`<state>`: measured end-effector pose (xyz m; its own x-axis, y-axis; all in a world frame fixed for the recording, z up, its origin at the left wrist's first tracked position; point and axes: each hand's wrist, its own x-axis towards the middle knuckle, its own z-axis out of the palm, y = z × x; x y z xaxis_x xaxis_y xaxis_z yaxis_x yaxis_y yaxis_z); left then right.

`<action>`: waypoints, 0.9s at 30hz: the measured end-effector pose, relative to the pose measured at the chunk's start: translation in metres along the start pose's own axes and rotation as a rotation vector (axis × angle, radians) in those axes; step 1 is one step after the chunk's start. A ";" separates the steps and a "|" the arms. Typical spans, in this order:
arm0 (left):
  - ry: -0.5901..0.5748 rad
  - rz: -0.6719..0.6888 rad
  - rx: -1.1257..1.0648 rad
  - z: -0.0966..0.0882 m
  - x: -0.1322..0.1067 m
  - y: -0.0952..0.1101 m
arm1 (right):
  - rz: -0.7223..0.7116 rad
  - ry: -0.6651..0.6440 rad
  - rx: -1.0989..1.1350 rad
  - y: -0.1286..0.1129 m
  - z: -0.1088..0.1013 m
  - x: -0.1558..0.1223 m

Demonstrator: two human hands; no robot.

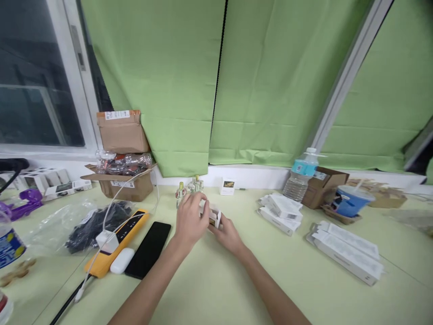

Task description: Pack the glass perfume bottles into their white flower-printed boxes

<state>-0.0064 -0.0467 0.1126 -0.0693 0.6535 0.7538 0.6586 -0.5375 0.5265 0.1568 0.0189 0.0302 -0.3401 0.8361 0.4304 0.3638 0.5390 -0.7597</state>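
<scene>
My right hand [230, 234] holds a small white box [216, 215] from below on its right side, over the middle of the table. My left hand [192, 215] is curled over the box's left side, thumb and fingers against it. What lies inside the box is hidden. Just behind my left hand stand several small glass bottles with gold-green caps, such as this bottle [181, 191]. Beyond the hands, a small white box with a dark picture [228, 187] stands upright near the wall.
Left of my arm lie a black phone [149, 249], a white earbud case [122, 261] and an orange power strip [130, 230] with cables. Flat white cartons [347, 253] lie to the right. Behind them are a water bottle [300, 178] and a blue cup [350, 201].
</scene>
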 end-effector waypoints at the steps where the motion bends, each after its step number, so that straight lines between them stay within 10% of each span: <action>1: 0.043 0.023 -0.015 -0.003 -0.004 -0.003 | 0.013 0.001 0.101 0.001 0.001 0.000; 12: -0.086 -0.005 -0.169 0.017 -0.053 -0.063 | 0.105 -0.143 0.489 -0.003 0.003 0.002; 19: -0.109 0.069 -0.212 0.013 -0.050 -0.052 | 0.037 0.341 0.196 0.000 0.013 0.001; 27: -0.096 -0.032 -0.359 0.019 -0.047 -0.045 | -0.082 0.384 0.089 -0.016 0.010 -0.002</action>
<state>-0.0184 -0.0431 0.0458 -0.0036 0.7110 0.7032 0.3515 -0.6574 0.6665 0.1432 0.0079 0.0366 -0.0100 0.7772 0.6291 0.2666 0.6084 -0.7475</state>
